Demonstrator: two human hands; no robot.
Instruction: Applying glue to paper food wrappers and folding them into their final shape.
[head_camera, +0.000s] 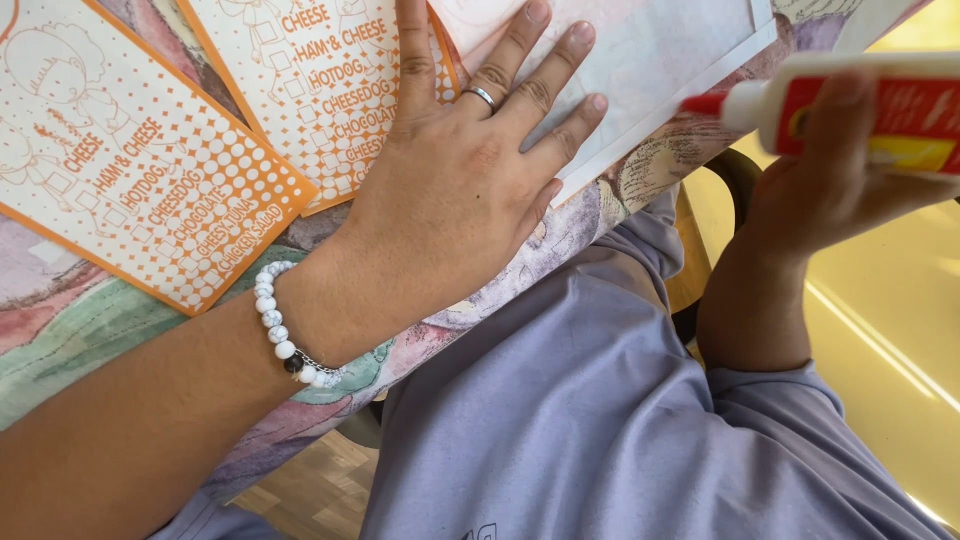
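In the head view, the left hand (470, 170) lies flat at the upper middle of the frame, fingers spread and gripping nothing, palm pressed on a white sheet (660, 60) that runs to the upper right. A ring sits on one finger, and a bracelet of white beads (280, 325) circles the wrist. Left of the hand, two orange-and-white printed cards (150, 160) lie side by side on the table (60, 320), which has a pastel patterned cover. At the right edge, the right hand (830, 180) is closed around a white glue bottle (860, 105) with a red label, held off the table edge, its tip pointing left toward the sheet. A lavender shirt (600, 420) fills the lower middle.
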